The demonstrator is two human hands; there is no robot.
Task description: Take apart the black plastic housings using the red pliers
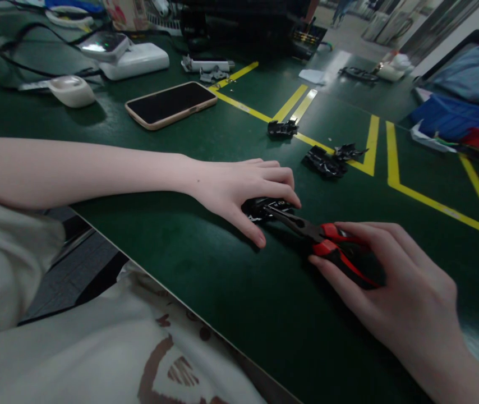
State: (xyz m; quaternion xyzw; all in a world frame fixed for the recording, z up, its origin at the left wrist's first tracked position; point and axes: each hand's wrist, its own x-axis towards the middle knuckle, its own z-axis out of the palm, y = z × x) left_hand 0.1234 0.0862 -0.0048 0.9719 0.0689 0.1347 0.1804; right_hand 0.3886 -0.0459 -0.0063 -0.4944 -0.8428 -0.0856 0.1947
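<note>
My right hand (399, 280) is closed round the handles of red and black pliers (330, 238). The pliers' long jaws reach left onto a small black part (260, 209) on the green table. My left hand (243, 188) lies over that part, with its thumb spread away on the near side and its fingers bent at the far side. The fingers seem to rest on or beside the part, which they partly hide. Torn black pieces (326, 161) and a smaller black piece (282, 129) lie beyond my hands.
A phone (172, 105) lies beyond my left forearm, near a white box (134, 60), cables and a roll of tape (72, 91). Yellow tape lines (445, 209) cross the green table (206, 269). A blue tray (454, 120) stands at the right.
</note>
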